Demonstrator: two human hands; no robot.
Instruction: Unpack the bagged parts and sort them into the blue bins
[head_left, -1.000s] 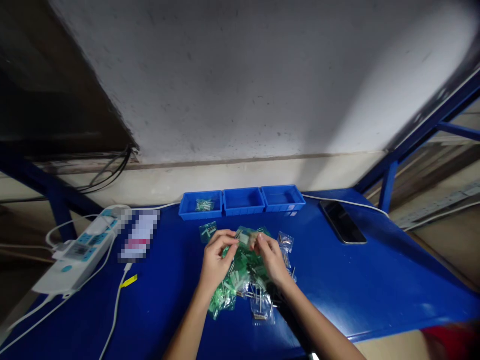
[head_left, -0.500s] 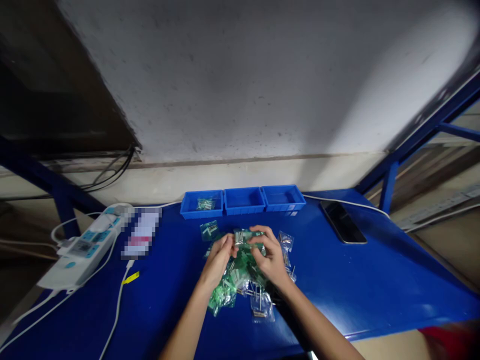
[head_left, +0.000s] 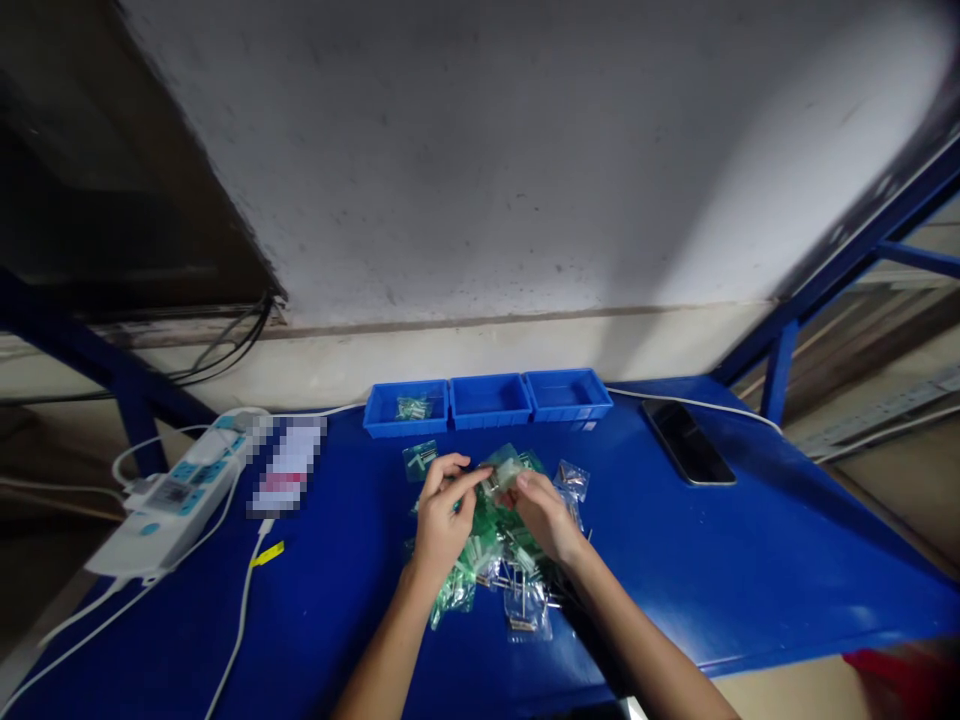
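Observation:
My right hand (head_left: 547,515) is closed, pinching a small greenish clear plastic bag (head_left: 504,468) by its right side. Small metal pieces seem to be inside the bag, though blur hides their exact kind. With its index finger stretched to the bag's left edge, my left hand (head_left: 442,515) has its fingers apart and grips nothing. Under both hands lies a pile of green plastic bags (head_left: 484,545) with small pale or metal parts in them. Clear bags, one with brownish parts (head_left: 529,615), and thin metal rods (head_left: 510,580) lie at the pile's near side.
Three blue trays stand in a row by the wall; the left tray (head_left: 367,425) holds several green bags. A dark phone (head_left: 688,442) lies at right. At left are a white power strip (head_left: 176,500), a blurred-out phone (head_left: 289,465) and a white cable (head_left: 244,610) with a yellow tag.
My left hand has let go of the bag's left end and spread its fingers. My right hand has turned, now pinching the bag, which is tilted.

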